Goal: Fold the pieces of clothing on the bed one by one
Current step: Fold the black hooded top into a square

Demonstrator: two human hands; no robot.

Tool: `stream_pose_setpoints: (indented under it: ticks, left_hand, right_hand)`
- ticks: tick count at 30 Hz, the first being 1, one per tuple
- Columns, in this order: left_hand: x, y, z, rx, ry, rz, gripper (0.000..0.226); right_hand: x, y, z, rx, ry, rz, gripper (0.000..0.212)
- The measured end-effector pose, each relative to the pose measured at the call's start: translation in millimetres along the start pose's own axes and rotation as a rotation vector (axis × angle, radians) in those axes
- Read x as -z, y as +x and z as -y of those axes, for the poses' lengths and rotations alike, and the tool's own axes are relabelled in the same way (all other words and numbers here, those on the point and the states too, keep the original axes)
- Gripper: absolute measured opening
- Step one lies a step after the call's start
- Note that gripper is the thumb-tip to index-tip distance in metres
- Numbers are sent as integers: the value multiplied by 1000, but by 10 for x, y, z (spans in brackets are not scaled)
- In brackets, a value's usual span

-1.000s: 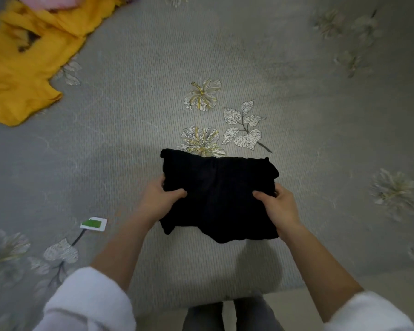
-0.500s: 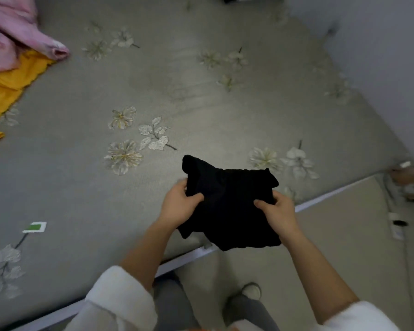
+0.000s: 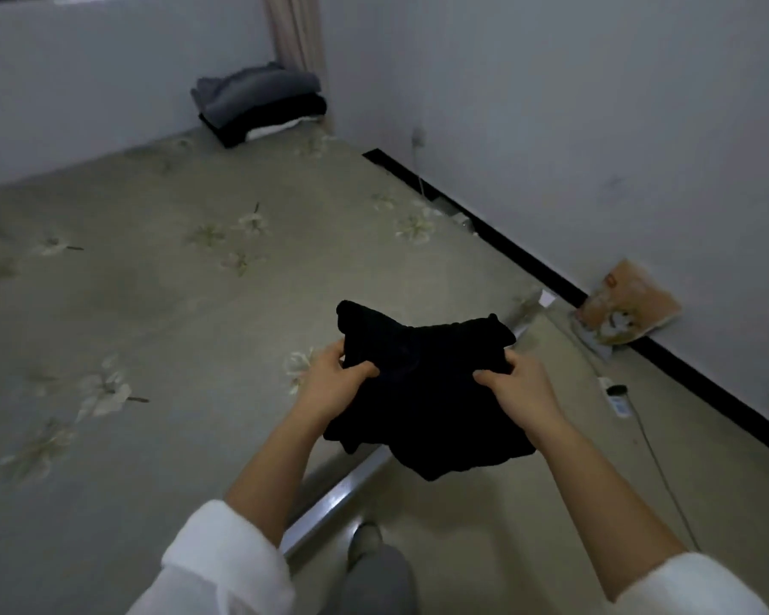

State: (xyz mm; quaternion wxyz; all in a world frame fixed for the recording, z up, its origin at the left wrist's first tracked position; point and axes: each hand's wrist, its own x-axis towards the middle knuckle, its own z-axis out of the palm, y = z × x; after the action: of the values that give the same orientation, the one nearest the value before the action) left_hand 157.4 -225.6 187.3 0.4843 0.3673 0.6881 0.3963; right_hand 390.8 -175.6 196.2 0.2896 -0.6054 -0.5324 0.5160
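Far left: broad floral bed (image 3: pixel 107 304), much open cover. At its far corner, one stack of folded clothes (image 3: pixel 258 104). Nearer, one left hand (image 3: pixel 329 383) gripping one black garment (image 3: pixel 427 392), thumb pressed on top; garment held in the air above the bed's edge rail (image 3: pixel 342 490). One right hand (image 3: pixel 520 388) clasping the garment's other side likewise. Further right, narrow floor strip (image 3: pixel 485 548), then one orange packet (image 3: pixel 627 304) leaning on the wall (image 3: pixel 596 126).

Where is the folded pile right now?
Head view, top centre: the folded pile sits at the far corner of the bed, against the wall beside the curtain.
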Motion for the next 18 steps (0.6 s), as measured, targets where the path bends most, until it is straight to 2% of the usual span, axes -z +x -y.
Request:
stream_pose_setpoints:
  ticks: [6, 15, 18]
  left_hand:
    - [-691, 764, -573, -30, -5, 7, 25]
    - [-1916, 2462, -1614, -20, -18, -21, 17]
    - [-2278, 2965, -2031, -31, -5, -12, 21]
  right_hand:
    - [751, 860, 37, 12, 27, -1, 22]
    - [2034, 2881, 338, -16, -48, 25, 21]
    - [2478, 3486, 499, -9, -42, 17, 24]
